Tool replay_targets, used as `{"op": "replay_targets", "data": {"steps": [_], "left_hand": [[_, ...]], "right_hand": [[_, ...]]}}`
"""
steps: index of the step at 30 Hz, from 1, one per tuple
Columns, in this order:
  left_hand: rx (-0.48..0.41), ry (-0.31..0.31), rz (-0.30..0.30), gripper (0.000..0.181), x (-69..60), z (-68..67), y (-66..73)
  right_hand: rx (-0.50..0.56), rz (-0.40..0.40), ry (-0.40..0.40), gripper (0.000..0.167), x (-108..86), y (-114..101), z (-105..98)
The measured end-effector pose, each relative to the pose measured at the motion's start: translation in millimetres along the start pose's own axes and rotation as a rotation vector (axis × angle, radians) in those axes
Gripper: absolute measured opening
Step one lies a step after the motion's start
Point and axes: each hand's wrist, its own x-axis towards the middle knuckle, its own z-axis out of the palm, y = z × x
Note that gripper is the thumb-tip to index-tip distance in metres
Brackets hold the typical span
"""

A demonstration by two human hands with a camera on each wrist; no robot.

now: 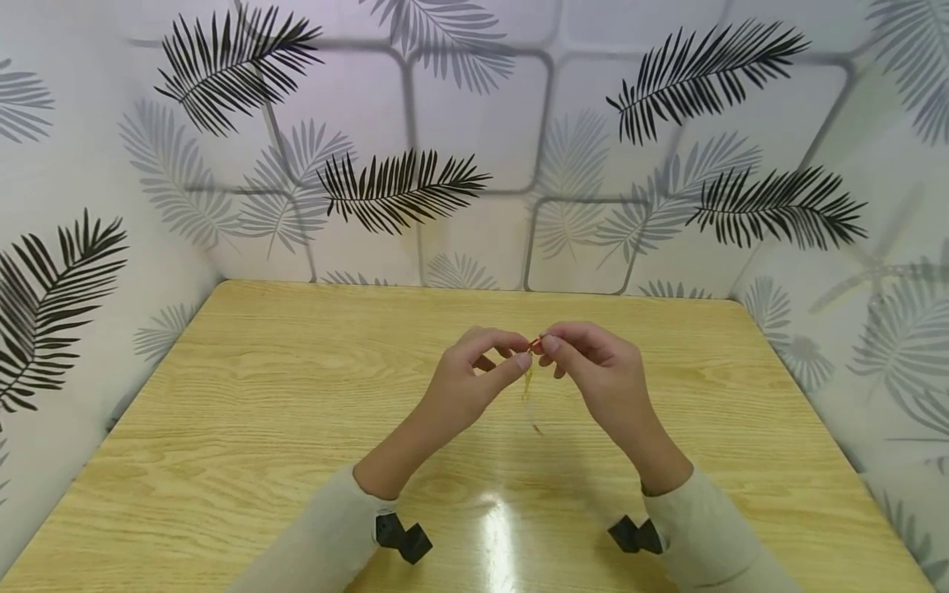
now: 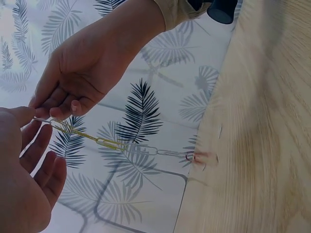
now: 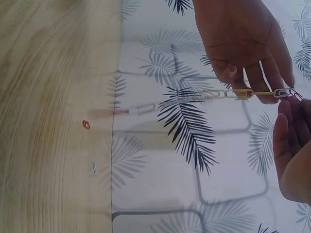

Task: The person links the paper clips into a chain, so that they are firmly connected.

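Note:
A chain of linked paper clips (image 3: 212,93) hangs between my two hands, with white, yellow and clear-looking links and a red one near its lower end. My left hand (image 1: 470,375) pinches the top white link between thumb and forefinger. Opposite it, my right hand (image 1: 602,371) pinches a red paper clip (image 3: 295,95) that touches that white link. Fingertips hide whether the two are hooked together. In the left wrist view the yellow links (image 2: 109,143) show in the upper half of the chain, and its lower end is blurred.
Below the chain, a small red clip (image 3: 86,124) and a pale clip (image 3: 95,169) lie on the wooden table (image 1: 311,371). A wall covering with leaf patterns (image 1: 482,123) stands behind the table and along both sides.

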Motion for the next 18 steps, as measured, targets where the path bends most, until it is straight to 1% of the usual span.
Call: {"op": "replay_targets", "data": {"steps": [3, 6, 8, 11, 14, 18], "left_hand": [[-0.002, 0.026, 0.008, 0.019, 1.4, 1.6, 2.8], [-0.001, 0.042, 0.019, 0.016, 1.3, 1.8, 2.9], [0.0, 0.049, 0.027, 0.015, 0.8, 1.3, 3.1], [-0.002, 0.058, 0.041, 0.014, 0.8, 0.1, 3.4], [-0.01, 0.068, 0.046, 0.013, 0.7, -2.0, 3.6], [-0.015, 0.072, 0.043, 0.012, -0.8, -4.8, 4.0]], "right_hand": [[-0.004, 0.008, 0.004, 0.009, 0.2, -1.4, 1.1], [-0.007, 0.021, -0.006, 0.01, -0.4, -1.2, -3.7], [-0.011, 0.039, -0.006, 0.012, -1.6, -0.4, -11.2], [-0.04, 0.093, -0.009, 0.016, -3.5, 3.3, -28.3], [-0.119, 0.159, -0.036, 0.019, -5.0, 12.8, -47.7], [-0.273, 0.251, -0.11, 0.024, -7.7, 35.6, -72.4]]}}
